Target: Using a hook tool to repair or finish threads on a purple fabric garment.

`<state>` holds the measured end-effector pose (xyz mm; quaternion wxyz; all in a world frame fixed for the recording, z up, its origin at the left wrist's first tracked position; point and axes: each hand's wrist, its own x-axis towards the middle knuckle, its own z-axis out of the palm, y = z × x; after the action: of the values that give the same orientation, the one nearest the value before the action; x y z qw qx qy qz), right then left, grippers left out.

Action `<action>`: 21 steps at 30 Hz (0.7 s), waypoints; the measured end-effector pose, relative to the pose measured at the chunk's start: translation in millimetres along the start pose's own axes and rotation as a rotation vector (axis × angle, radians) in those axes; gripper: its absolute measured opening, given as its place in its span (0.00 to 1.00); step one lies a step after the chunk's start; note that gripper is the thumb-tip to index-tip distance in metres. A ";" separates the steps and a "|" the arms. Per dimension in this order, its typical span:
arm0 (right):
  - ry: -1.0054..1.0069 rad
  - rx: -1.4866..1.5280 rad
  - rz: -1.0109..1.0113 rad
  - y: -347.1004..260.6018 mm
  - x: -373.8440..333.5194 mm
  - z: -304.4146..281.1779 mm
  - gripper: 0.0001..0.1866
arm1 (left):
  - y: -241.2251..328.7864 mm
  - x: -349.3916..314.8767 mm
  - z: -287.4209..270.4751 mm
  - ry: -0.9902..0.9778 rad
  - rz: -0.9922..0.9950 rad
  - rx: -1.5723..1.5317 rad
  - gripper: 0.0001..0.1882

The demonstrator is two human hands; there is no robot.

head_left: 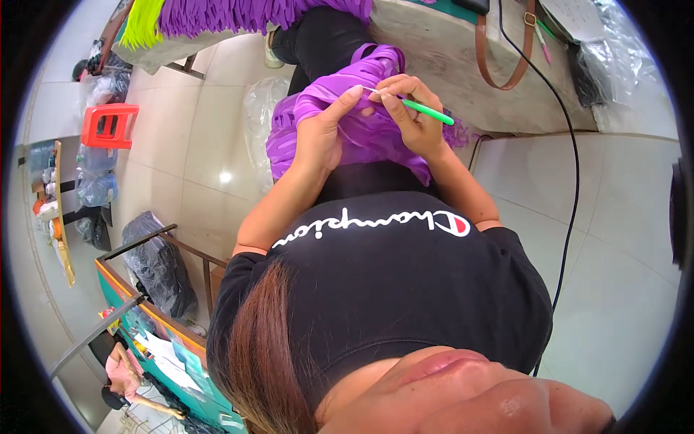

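Observation:
A bunch of shiny purple strips or film point(340, 94) lies gathered over my lap. My left hand point(322, 137) is closed on this purple material, with the thumb pressed near its upper part. In my right hand point(412, 116) is a slim green-handled tool point(434, 113), with its handle pointing right. Its thin pale shaft reaches left toward my left thumb, and its tip is too small to make out. The two hands are close together over the purple material, and some fingers are hidden behind it.
Purple fringe point(260, 14) and lime-green fringe point(143, 25) hang over the bench ahead. A brown strap point(484, 65) and black cable point(557, 90) hang at right. Clear plastic point(262, 108) lies by my legs. A red stool point(108, 126) stands left; a person point(124, 372) works at a green table.

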<state>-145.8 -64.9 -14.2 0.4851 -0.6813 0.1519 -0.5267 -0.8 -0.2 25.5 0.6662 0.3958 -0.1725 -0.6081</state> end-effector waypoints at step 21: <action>-0.019 -0.243 -0.167 -8.9 7.2 -3.3 0.03 | -2.6 -0.8 -2.8 0.003 0.039 0.011 0.09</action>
<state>-148.4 -67.4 -2.9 0.3548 -0.7502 0.1529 -0.5366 -0.8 1.5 22.0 0.6761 0.3968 -0.1827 -0.5933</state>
